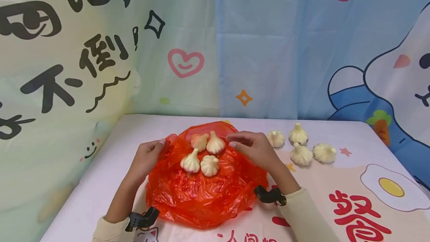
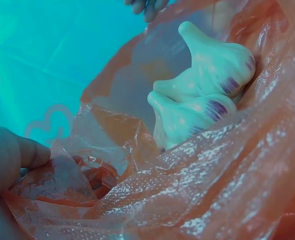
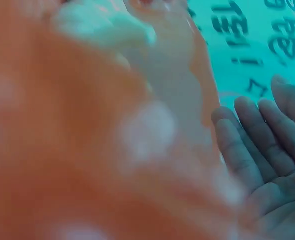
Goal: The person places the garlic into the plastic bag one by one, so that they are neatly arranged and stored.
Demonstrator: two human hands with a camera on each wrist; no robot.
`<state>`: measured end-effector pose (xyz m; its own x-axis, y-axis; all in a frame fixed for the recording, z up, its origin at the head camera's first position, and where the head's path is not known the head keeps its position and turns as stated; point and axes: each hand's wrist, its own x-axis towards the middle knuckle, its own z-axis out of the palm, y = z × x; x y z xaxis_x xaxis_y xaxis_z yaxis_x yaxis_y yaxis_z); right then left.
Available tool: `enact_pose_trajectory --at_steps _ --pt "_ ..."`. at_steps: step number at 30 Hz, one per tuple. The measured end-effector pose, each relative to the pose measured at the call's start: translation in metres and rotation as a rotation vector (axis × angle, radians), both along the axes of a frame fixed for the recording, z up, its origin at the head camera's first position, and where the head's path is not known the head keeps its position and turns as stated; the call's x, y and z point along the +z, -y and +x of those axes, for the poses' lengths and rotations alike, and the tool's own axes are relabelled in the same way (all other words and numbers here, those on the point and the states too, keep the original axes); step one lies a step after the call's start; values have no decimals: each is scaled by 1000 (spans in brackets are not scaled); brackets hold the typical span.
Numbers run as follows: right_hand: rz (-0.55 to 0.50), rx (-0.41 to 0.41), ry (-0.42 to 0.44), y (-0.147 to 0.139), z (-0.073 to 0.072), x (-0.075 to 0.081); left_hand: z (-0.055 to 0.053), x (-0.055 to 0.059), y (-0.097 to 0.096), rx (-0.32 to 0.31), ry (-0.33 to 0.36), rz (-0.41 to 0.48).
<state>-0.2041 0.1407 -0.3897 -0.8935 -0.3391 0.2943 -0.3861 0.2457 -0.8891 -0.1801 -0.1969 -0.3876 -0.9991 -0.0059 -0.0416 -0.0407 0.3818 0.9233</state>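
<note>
A thin red plastic bag (image 1: 205, 201) lies spread on the table, its mouth open. Several garlic bulbs (image 1: 190, 161) sit together in it, pale with purple streaks near the base in the left wrist view. At the bag's left edge, my left hand (image 1: 146, 158) pinches the film between thumb and fingers; the gathered plastic (image 2: 62, 180) shows in the left wrist view. My right hand (image 1: 256, 148) is at the opposite edge of the mouth. Its fingers (image 3: 237, 145) are loosely extended beside the film in the right wrist view, pinching nothing; whether they touch it, I cannot tell.
Right of the bag, several more garlic bulbs (image 1: 301, 155) lie loose on the printed tablecloth (image 1: 302, 212). A patterned curtain (image 1: 258, 47) hangs behind the table's far edge. Each wrist wears a black strap (image 1: 142, 219).
</note>
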Motion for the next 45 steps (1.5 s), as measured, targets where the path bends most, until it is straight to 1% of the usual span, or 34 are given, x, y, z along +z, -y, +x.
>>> enact_pose_trajectory --at_steps 3,5,11,15,18,21,27,32,37,40,45 --pt "-8 -57 -20 -12 -4 1 1 0 0 -1 0 3" --pt "-13 -93 -15 -20 -6 1 1 1 0 2 3 3" --pt "22 -184 14 -40 -7 -1 2 1 0 5 12 5" --pt "64 -252 20 -52 -10 -7 1 0 0 5 6 10" --pt "91 -295 43 -61 -13 -13 1 -2 1 2 8 8" --pt "103 -335 38 -68 -16 -20 0 -2 1 -1 9 2" --pt "94 -440 -24 -73 -20 -29 0 -1 0 0 11 4" --pt "58 -525 -21 -71 -25 -36 0 0 -2 1 17 8" --pt "52 -569 -48 -71 -29 -45 1 -1 -3 -3 4 -1" --pt "64 -581 -69 -72 -30 -49 0 -2 -3 -2 9 -5" --pt "61 -594 -7 -73 -32 -55 0 -1 -3 -3 15 -1"
